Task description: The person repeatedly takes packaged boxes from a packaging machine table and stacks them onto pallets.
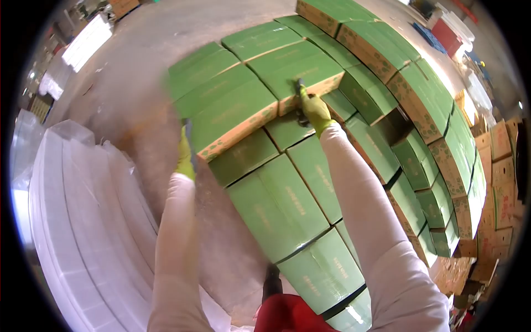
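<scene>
My left hand (187,152), in a yellow-green glove with a dark palm side, lies with straight fingers along the left end of a green cardboard box (227,108). To the right of that box is a second green box (296,66). My right hand (314,113), gloved alike, grips this one's front edge, its thumb by the top and its other fingers lower down, partly hidden. Both boxes have tan sides with green print and sit on a layer of more green boxes (279,202).
Taller rows of green boxes (423,99) run along the right, with a dark gap (394,124) among them. White plastic-wrapped material (91,232) stands at the left. Concrete floor (227,243) shows between. Brown cartons (500,177) are stacked at far right.
</scene>
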Action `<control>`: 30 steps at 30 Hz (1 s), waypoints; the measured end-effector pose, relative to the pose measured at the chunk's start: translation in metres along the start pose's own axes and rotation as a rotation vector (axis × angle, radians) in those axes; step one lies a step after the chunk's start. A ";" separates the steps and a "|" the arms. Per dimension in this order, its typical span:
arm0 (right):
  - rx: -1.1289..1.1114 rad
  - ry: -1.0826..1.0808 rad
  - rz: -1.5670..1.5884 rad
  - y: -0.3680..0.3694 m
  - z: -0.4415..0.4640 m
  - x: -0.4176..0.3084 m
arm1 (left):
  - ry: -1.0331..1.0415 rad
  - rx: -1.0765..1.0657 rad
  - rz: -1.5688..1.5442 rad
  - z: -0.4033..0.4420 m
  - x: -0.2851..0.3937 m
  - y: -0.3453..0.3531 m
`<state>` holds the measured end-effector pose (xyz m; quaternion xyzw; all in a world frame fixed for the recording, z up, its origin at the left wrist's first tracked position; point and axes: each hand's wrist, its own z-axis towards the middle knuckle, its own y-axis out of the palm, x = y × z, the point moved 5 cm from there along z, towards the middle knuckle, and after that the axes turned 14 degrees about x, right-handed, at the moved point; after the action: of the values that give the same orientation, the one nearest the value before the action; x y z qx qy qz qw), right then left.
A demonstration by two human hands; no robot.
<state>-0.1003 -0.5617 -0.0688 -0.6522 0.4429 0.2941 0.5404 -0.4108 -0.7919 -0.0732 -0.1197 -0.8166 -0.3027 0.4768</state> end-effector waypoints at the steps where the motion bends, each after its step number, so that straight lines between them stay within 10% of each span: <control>1: -0.073 -0.146 -0.347 -0.006 0.003 -0.007 | 0.003 -0.026 0.047 0.008 -0.005 -0.001; 5: 0.294 -0.800 -0.457 -0.015 0.002 0.022 | -0.124 -0.223 0.096 0.008 -0.005 0.013; 6: 0.204 -0.338 0.331 -0.038 -0.024 0.024 | -0.156 -0.265 0.106 0.006 -0.004 0.019; 16: 0.322 -0.056 0.237 -0.307 -0.437 0.174 | 0.363 -0.441 0.567 -0.070 -0.051 0.146; 23: 1.185 0.382 0.139 -0.611 -0.687 0.465 | 0.904 -0.563 0.411 -0.449 -0.113 0.276; 27: 1.642 0.456 0.200 -0.771 -0.804 0.632 | 0.567 -0.944 0.278 -0.743 -0.261 0.301; 30: 1.842 0.562 -0.057 -0.896 -0.870 0.693 | -0.111 -1.344 0.424 -0.962 -0.417 0.298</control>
<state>0.9209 -1.5604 -0.0570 -0.0294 0.5974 -0.3491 0.7214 0.6285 -1.1033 0.0338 -0.5597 -0.4353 -0.6353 0.3060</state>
